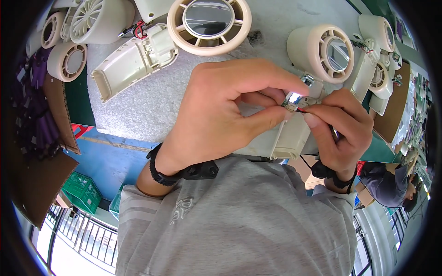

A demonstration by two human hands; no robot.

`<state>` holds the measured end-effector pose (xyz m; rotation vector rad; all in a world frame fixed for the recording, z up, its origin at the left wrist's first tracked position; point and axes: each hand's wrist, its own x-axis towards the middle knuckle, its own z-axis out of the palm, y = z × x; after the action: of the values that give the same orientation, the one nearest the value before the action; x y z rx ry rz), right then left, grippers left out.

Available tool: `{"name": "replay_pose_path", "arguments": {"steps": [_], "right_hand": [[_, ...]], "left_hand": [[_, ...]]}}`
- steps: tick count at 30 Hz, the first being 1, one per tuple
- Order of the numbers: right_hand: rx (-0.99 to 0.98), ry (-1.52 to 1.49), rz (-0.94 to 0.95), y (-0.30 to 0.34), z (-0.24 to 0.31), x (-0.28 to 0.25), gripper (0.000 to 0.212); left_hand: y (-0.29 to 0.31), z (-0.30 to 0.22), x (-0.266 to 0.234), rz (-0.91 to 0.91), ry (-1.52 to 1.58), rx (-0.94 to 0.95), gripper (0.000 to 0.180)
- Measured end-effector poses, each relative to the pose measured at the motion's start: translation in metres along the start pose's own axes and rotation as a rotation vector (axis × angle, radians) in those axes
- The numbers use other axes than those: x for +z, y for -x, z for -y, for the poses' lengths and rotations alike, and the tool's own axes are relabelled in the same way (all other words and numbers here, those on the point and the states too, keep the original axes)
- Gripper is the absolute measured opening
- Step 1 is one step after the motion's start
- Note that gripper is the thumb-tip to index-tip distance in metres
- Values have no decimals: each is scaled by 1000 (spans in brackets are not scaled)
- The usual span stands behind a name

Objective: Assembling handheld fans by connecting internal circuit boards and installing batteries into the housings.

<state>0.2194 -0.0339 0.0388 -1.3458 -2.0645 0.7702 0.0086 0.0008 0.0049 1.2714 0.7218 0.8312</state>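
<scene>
Two hands pinch a small metal part over a cream plastic housing.

The left hand (221,110) pinches a small shiny metal part with red wire (293,101) between thumb and forefinger; the right hand (343,126) nips the same part from the right, fingers pressed together. Just beneath them lies the cream plastic handle housing (283,140), near the person's grey shirt (239,221). On the grey foam mat (138,106), further off, lie an open cream half-shell (133,60) at the left, a round cream fan grille (209,23) and a cream fan drum (322,53) at the right. A green plastic crate (83,191) stands near left, its contents not discernible.
</scene>
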Motion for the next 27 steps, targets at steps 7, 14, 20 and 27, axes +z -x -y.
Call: {"name": "replay_pose_path", "arguments": {"steps": [7,14,20,27], "right_hand": [[-66,42,44,1,4,0,15],[111,-101,-350,8,7,21,34],[-27,126,-221,4,8,15,46],[-87,145,-279,0,3,19,49]], "left_hand": [[-4,6,2,0,-251,264,47],[-3,9,6,-43,-361,318,45],[1,5,7,-67,-365,190,43],[-2,12,3,-58,-322,244,37]]}}
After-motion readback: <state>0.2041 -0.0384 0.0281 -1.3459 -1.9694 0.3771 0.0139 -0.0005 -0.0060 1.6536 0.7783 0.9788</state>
